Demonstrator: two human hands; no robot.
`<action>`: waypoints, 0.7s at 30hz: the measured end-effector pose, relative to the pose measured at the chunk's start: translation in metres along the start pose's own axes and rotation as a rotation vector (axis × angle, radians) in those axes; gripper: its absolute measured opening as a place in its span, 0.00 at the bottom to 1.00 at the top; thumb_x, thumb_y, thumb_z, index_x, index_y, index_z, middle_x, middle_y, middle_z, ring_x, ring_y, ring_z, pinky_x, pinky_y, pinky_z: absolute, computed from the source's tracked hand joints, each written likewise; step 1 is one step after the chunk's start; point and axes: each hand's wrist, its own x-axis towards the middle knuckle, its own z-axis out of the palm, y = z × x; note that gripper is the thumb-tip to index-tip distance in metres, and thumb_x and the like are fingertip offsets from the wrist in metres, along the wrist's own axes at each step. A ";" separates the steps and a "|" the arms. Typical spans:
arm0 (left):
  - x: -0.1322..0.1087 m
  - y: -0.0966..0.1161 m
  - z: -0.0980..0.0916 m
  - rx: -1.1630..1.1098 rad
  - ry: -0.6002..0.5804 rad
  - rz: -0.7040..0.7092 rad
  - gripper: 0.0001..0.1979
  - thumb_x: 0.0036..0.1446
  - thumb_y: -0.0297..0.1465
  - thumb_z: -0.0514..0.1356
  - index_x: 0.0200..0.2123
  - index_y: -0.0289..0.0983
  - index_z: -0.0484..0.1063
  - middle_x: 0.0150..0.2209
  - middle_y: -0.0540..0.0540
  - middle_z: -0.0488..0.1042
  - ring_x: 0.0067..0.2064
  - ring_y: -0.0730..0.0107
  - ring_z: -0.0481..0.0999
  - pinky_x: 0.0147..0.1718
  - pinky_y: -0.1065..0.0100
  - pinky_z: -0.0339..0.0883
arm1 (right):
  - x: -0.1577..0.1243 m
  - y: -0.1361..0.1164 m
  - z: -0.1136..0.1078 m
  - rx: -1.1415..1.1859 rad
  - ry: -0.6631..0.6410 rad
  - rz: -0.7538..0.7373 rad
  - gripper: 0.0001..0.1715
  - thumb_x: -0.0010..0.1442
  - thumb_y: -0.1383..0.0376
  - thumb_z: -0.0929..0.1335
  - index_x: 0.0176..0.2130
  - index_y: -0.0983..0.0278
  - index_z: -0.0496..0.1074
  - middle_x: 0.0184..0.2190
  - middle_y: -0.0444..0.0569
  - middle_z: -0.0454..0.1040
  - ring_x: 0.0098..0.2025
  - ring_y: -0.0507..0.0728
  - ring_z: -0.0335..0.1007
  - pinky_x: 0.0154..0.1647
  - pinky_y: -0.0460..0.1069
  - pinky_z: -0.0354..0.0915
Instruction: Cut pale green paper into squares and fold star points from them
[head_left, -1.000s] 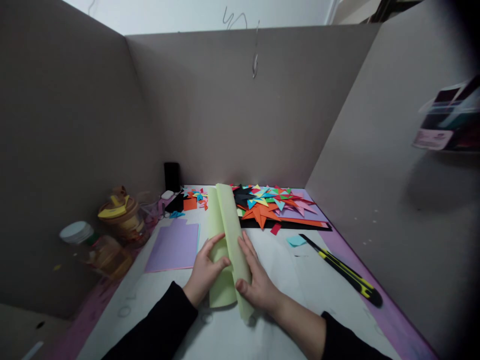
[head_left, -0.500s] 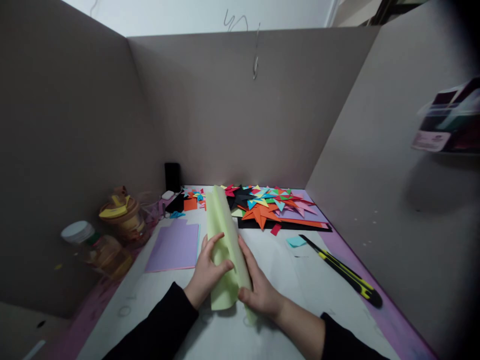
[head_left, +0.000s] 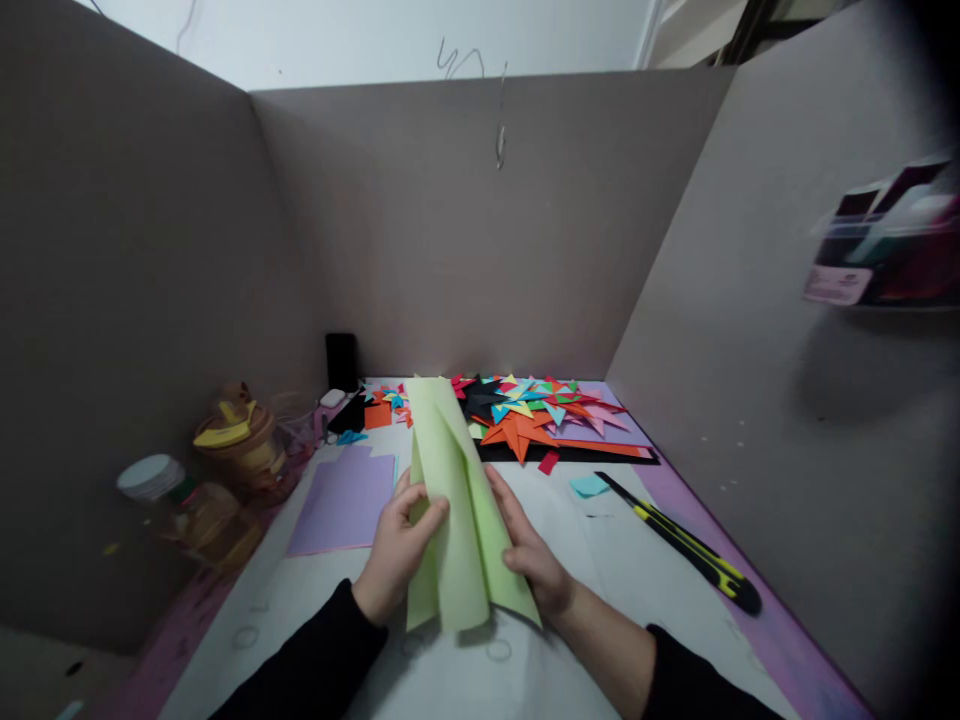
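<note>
A pale green sheet of paper (head_left: 456,540), curled lengthwise into loose folds, is held between my two hands above the white work surface (head_left: 600,620). My left hand (head_left: 401,545) grips its left side, thumb in front and fingers partly behind the paper. On the right edge, my right hand (head_left: 529,550) closes with the thumb in front and the fingers along the outer side. Left of the paper lies a stack of purple sheets (head_left: 341,505). Folded paper stars, an orange one (head_left: 519,435) foremost, pile up beyond it.
A yellow-and-black utility knife (head_left: 682,545) lies at the right beside a small light-blue paper piece (head_left: 589,486). On the left stand a lidded bottle (head_left: 187,505) and a brown cup (head_left: 244,445). A black phone-like object (head_left: 341,362) leans at the back. Grey panels enclose three sides.
The green paper has been turned and opened wider, its right edge now flaring outward. My right hand has shifted slightly right, my left slightly left.
</note>
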 end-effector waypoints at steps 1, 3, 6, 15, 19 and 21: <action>0.003 0.000 -0.004 -0.023 0.011 -0.029 0.12 0.51 0.39 0.59 0.27 0.35 0.73 0.39 0.42 0.72 0.42 0.60 0.70 0.39 0.67 0.64 | 0.003 0.000 -0.004 0.048 0.078 0.041 0.51 0.45 0.55 0.70 0.63 0.57 0.48 0.59 0.54 0.59 0.56 0.67 0.61 0.52 0.60 0.60; 0.009 0.000 -0.014 -0.087 0.013 -0.098 0.14 0.50 0.41 0.59 0.27 0.35 0.71 0.32 0.45 0.72 0.34 0.65 0.71 0.31 0.70 0.64 | 0.011 -0.001 -0.012 0.051 0.261 0.095 0.44 0.44 0.58 0.70 0.59 0.61 0.56 0.50 0.55 0.71 0.46 0.66 0.70 0.45 0.59 0.65; 0.017 0.001 -0.030 -0.157 -0.014 -0.169 0.15 0.49 0.41 0.61 0.32 0.34 0.70 0.29 0.48 0.71 0.28 0.69 0.69 0.25 0.72 0.61 | 0.020 -0.002 -0.021 -0.094 0.427 0.150 0.28 0.46 0.59 0.71 0.46 0.65 0.68 0.38 0.53 0.77 0.36 0.62 0.74 0.38 0.56 0.68; 0.034 0.013 -0.058 -0.424 0.244 -0.046 0.13 0.45 0.37 0.63 0.33 0.36 0.70 0.28 0.50 0.73 0.27 0.72 0.69 0.25 0.74 0.61 | 0.035 -0.025 -0.081 0.147 0.898 -0.081 0.20 0.40 0.63 0.74 0.35 0.67 0.72 0.31 0.51 0.78 0.30 0.60 0.75 0.33 0.53 0.72; 0.034 0.019 -0.056 -0.534 0.251 -0.060 0.18 0.42 0.36 0.64 0.39 0.37 0.71 0.35 0.47 0.76 0.32 0.66 0.74 0.27 0.71 0.64 | 0.040 -0.029 -0.098 0.182 0.920 -0.280 0.25 0.44 0.64 0.73 0.44 0.64 0.69 0.40 0.50 0.77 0.41 0.59 0.74 0.44 0.54 0.70; 0.032 0.025 -0.057 -0.543 0.279 -0.082 0.20 0.40 0.36 0.65 0.38 0.36 0.71 0.33 0.47 0.77 0.32 0.64 0.74 0.26 0.71 0.65 | 0.039 -0.031 -0.098 0.168 0.903 -0.321 0.27 0.45 0.64 0.72 0.47 0.63 0.68 0.42 0.50 0.76 0.44 0.59 0.72 0.47 0.56 0.68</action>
